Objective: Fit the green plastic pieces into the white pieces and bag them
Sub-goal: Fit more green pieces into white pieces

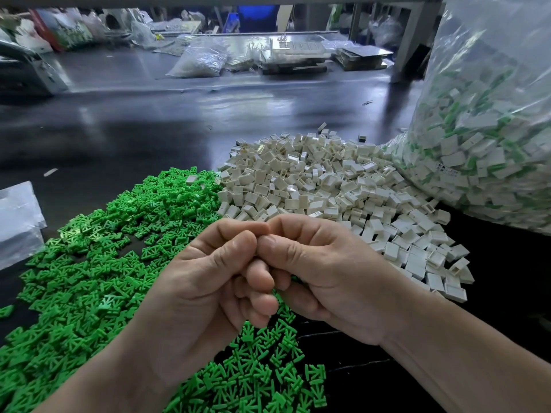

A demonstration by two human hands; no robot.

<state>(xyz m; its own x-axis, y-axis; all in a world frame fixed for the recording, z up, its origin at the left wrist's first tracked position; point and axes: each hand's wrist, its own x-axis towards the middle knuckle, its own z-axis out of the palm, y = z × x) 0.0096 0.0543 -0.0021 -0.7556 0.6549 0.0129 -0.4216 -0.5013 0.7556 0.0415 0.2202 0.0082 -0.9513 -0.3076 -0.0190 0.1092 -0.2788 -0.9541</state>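
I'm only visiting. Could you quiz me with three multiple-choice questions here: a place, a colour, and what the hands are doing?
1. Where are the white pieces, relative to the green pieces? A left B right C underneath
2. The clear bag holds which colours? A white and green B only green C red
3. The left hand and right hand are: A flat on the table B in the bag C together, fingers curled
B, the white pieces lie right of the green; A, both colours show through the plastic; C, thumbs meet above the piles.
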